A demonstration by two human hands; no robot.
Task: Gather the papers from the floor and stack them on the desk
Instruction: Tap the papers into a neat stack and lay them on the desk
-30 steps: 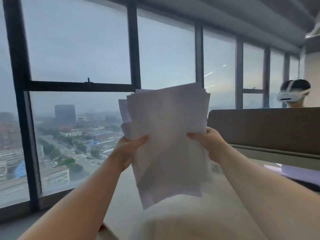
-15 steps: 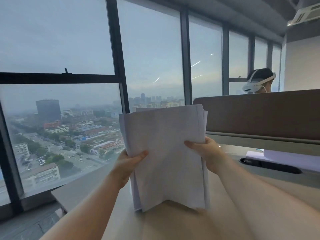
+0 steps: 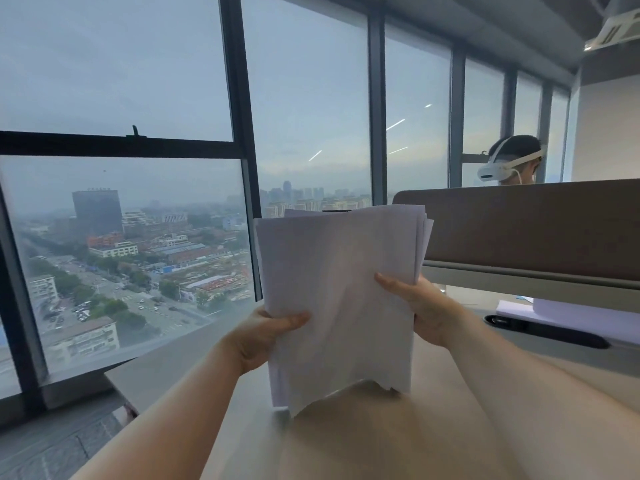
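Note:
A stack of white papers (image 3: 341, 292) stands upright in front of me, its lower edge resting on the light wooden desk (image 3: 381, 441). My left hand (image 3: 266, 332) grips the stack's left side, thumb across the front sheet. My right hand (image 3: 415, 303) grips the right side a little higher. The sheets are roughly aligned, with a few top corners fanned out at the right. The bottom edge is bent and uneven.
A brown partition (image 3: 519, 230) runs along the desk's far right side, with a person wearing a white headset (image 3: 509, 164) behind it. More white paper (image 3: 568, 315) lies beside a black cable slot (image 3: 543, 332). Tall windows (image 3: 138, 202) fill the left; the desk's left edge drops to grey floor (image 3: 52, 448).
The papers have come down from mid-air until their lower edge rests on the desk, and the sheets are more squared up. My view has turned right, toward the desk.

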